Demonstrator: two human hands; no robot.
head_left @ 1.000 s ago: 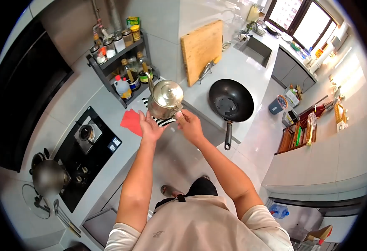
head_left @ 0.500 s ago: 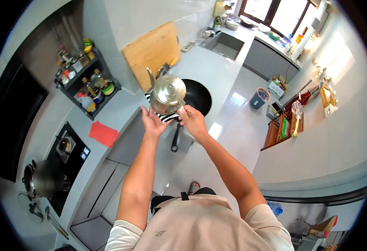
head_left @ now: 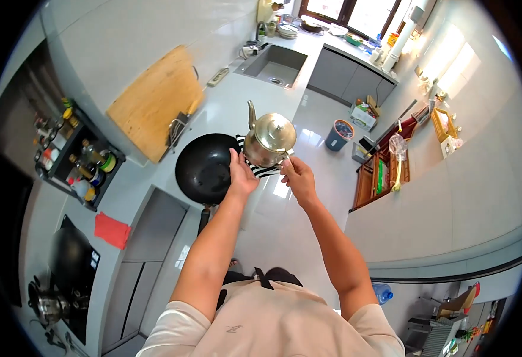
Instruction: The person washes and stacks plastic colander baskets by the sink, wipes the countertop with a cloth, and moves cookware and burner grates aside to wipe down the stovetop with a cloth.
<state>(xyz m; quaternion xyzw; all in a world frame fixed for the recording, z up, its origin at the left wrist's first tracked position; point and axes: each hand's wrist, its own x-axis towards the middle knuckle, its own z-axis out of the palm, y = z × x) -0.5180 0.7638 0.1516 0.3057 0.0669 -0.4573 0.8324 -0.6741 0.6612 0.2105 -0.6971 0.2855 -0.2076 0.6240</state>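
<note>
A silver metal teapot (head_left: 271,140) with a long curved spout and a lid is held up in front of me, beside the worktop's edge. My right hand (head_left: 298,178) pinches its handle at the lower right. Under the pot's base, my left hand (head_left: 243,174) supports it from the left, palm up, with a black-and-white striped cloth (head_left: 265,172) between. The left thumb shows, but the other fingers are partly hidden by the pot and cloth. Just left of the pot, a black wok (head_left: 206,169) rests on the worktop, its handle partly behind my left forearm.
A wooden cutting board (head_left: 154,101) leans on the wall. Along the worktop lie a grey sink (head_left: 277,64) and a red cloth (head_left: 112,230). A bottle rack (head_left: 82,154) stands left, near a pot (head_left: 50,304) by the stove. On the floor is a bin (head_left: 339,135).
The teapot, cloth and both hands have moved right, from over the wok to its right side. My view has turned right, and more of the wok shows.
</note>
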